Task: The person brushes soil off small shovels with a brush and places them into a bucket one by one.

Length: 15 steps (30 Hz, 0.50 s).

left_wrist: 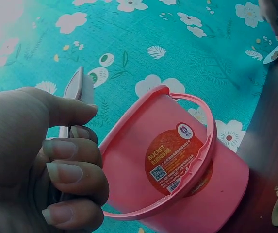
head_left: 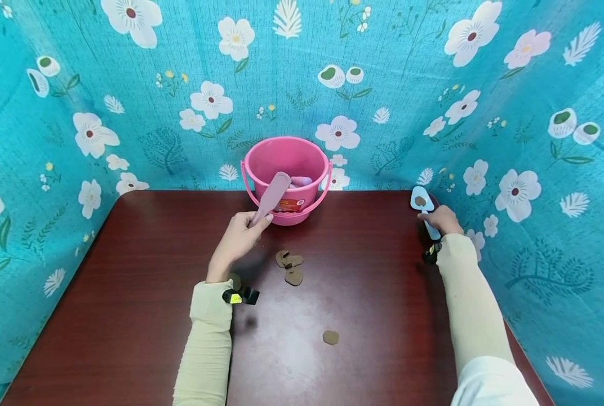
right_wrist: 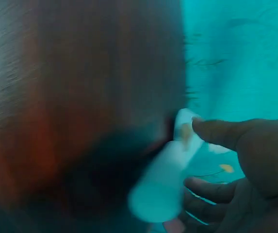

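Note:
My left hand (head_left: 238, 239) grips the handle of a mauve brush (head_left: 274, 194), whose head overlaps the front rim of a pink bucket (head_left: 309, 158) in the head view. Pale bristles (left_wrist: 88, 89) show in the left wrist view. Far to the right, my right hand (head_left: 442, 219) holds a light-blue hand shovel (head_left: 421, 193) by its handle, near the table's back right corner. On the shovel's blade is a small brown piece (head_left: 420, 201). The right wrist view is blurred, but the thumb (right_wrist: 216, 130) lies against the shovel (right_wrist: 170, 162).
Several flat brown pieces (head_left: 294, 276) lie on the dark red table (head_left: 145, 270) in front of the bucket. Another brown piece (head_left: 331, 337) is nearer the front. Something lilac (head_left: 301, 181) sits inside the bucket. A blue floral cloth (head_left: 383, 113) hangs behind and at both sides.

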Motion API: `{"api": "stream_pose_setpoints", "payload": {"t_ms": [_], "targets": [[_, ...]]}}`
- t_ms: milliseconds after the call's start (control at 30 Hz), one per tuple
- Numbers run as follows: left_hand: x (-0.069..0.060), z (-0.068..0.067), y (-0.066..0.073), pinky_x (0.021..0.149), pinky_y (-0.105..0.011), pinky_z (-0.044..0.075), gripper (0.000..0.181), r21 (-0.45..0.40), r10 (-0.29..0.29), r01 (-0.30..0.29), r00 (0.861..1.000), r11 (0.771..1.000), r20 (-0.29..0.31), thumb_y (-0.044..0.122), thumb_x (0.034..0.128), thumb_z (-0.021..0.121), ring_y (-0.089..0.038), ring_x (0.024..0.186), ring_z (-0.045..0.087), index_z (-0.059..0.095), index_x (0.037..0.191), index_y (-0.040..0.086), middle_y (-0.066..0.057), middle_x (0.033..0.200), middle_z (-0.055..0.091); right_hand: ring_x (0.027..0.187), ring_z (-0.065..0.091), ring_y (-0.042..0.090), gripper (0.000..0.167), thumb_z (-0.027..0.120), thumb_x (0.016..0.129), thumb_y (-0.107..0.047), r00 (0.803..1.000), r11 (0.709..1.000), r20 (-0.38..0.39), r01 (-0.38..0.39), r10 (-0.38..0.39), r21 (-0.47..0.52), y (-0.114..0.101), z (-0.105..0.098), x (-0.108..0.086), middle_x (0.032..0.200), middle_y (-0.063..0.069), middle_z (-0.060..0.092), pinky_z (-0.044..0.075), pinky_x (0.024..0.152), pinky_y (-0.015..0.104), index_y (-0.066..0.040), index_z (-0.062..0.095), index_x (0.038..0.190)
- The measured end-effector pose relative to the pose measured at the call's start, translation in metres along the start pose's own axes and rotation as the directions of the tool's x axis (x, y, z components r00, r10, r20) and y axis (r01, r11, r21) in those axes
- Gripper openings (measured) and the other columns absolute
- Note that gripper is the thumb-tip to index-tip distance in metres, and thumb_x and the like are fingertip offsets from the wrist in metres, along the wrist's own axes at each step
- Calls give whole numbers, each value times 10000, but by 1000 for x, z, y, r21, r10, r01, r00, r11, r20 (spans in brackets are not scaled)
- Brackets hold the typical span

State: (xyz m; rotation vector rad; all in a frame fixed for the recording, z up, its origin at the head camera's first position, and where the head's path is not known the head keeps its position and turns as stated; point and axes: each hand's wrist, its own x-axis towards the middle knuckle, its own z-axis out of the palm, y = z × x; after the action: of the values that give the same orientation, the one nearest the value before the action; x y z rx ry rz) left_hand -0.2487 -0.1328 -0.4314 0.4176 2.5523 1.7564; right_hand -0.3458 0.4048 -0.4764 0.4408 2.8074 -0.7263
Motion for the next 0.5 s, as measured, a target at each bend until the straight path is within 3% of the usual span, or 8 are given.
{"api": "stream_pose_setpoints", "payload": {"t_ms": [33, 200, 367, 500], "targets": [[0, 0, 0, 450, -268, 294, 339, 4, 5, -5, 1000, 1000, -3, 281, 1024, 619, -127, 508, 380, 585, 784, 45, -35, 588, 446, 737, 510, 286, 467, 581, 998, -402, 1000, 1000, 5, -3, 3, 0, 4, 4, 2, 713, 96, 423, 426, 621, 384, 36, 507, 856], [0, 0, 1, 452, -265, 295, 335, 8, 7, -7, 1000, 1000, -5, 290, 1024, 617, -136, 510, 376, 600, 797, 45, -38, 590, 447, 677, 500, 268, 423, 591, 1001, -353, 1000, 1000, -20, -2, 2, -14, 13, 16, 11, 661, 82, 411, 422, 603, 387, -52, 447, 740], [1, -1, 2, 455, -267, 300, 344, 10, 11, -11, 1000, 1000, -7, 305, 1023, 621, -148, 520, 381, 601, 802, 41, -43, 595, 450, 726, 534, 294, 288, 541, 990, -199, 999, 999, -16, 44, -44, -9, 14, 16, 13, 736, 139, 507, 446, 620, 383, -2, 499, 784], [2, 0, 1, 456, -267, 302, 345, 16, 2, -2, 1000, 1000, -11, 313, 1019, 627, -145, 521, 382, 598, 808, 41, -33, 597, 450, 686, 611, 270, 207, 500, 939, -123, 996, 995, 36, 78, -81, 60, 14, 13, 12, 759, 165, 600, 490, 616, 364, 61, 540, 854]]}}
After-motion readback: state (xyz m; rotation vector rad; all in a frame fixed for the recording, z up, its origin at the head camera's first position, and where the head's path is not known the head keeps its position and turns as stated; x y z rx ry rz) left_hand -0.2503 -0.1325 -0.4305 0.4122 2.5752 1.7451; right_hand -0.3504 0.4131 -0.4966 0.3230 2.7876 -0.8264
